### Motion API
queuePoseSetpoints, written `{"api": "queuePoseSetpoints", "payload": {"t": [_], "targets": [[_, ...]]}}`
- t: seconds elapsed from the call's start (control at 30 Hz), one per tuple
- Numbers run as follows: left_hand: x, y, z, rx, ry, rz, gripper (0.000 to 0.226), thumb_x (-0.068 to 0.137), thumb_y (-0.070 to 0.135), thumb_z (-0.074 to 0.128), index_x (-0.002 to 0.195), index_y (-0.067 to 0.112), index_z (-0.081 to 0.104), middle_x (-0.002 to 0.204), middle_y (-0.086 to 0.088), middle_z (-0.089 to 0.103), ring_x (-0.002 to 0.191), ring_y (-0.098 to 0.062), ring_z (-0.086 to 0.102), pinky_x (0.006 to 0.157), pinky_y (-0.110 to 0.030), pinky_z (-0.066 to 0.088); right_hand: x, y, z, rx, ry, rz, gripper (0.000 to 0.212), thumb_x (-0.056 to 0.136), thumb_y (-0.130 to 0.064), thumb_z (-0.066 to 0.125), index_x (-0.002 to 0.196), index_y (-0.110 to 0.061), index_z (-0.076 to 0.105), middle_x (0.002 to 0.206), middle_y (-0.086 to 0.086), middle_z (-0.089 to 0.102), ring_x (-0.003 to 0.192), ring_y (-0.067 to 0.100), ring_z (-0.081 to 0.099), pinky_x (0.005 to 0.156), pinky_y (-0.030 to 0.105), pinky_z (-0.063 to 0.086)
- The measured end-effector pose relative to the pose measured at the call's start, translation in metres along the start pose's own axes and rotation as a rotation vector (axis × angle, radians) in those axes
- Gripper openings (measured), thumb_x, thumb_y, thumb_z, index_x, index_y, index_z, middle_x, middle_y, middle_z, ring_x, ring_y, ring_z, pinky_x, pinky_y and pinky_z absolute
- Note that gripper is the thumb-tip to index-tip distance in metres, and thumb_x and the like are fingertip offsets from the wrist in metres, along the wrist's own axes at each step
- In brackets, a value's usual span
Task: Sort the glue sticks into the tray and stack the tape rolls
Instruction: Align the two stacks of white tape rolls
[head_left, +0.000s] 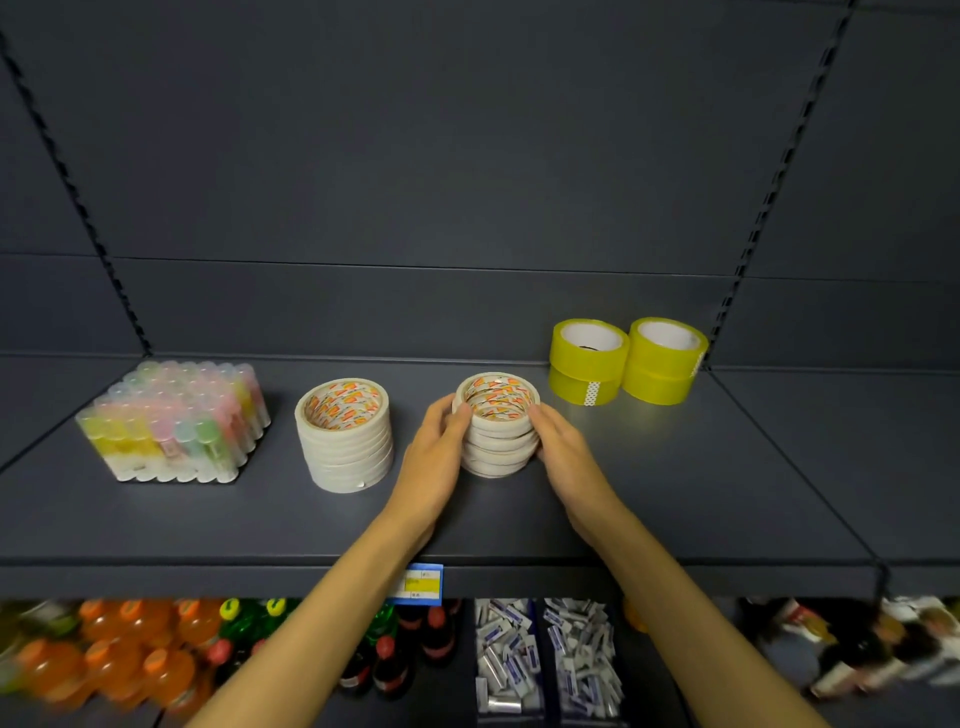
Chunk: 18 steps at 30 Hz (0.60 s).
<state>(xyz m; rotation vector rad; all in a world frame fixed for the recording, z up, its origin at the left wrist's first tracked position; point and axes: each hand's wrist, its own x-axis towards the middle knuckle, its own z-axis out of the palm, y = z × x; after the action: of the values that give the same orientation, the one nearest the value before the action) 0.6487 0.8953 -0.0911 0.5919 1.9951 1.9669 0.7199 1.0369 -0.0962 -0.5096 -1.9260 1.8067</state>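
Both hands clasp one stack of white tape rolls (497, 425) mid-shelf (675, 493): the left hand (435, 457) has its fingers curled round the stack's left side, the right hand (563, 451) its right. The stack's near base shows; the fingertips behind it are hidden. A second white stack (344, 435) stands left, apart from the glue sticks (174, 422); their tray is hard to make out.

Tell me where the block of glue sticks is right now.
In the head view the glue sticks stand at the shelf's far left, upright in a packed block, just left of the untouched white tape stack.
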Motion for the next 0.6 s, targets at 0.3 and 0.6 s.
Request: {"api": "queuePoseSetpoints", "payload": {"t": [0.3, 0.6], "targets": [[-0.002, 0.004, -0.003, -0.101, 0.04, 0.012, 0.036, 0.095, 0.05, 0.048, 0.118, 0.031, 0.067, 0.12, 0.012, 0.069, 0.117, -0.01, 0.062, 0.108, -0.044, 0.044, -0.013, 0.004, 0.01, 0.088, 0.076, 0.06, 0.093, 0.072, -0.079, 0.047, 0.148, -0.025, 0.045, 0.147, -0.01, 0.051, 0.136, 0.008, 0.046, 0.119, 0.041, 0.033], [0.004, 0.014, 0.02, -0.097, 0.136, -0.021, 0.029, 0.101, 0.041, 0.043, 0.121, 0.034, 0.063, 0.112, 0.016, 0.067, 0.105, -0.003, 0.063, 0.095, -0.029, 0.051, -0.011, -0.006, 0.05, 0.275, 0.265, 0.058, 0.031, 0.105, -0.036, 0.043, 0.131, -0.02, 0.053, 0.121, 0.002, 0.065, 0.107, 0.015, 0.065, 0.086, 0.027, 0.054]]}}
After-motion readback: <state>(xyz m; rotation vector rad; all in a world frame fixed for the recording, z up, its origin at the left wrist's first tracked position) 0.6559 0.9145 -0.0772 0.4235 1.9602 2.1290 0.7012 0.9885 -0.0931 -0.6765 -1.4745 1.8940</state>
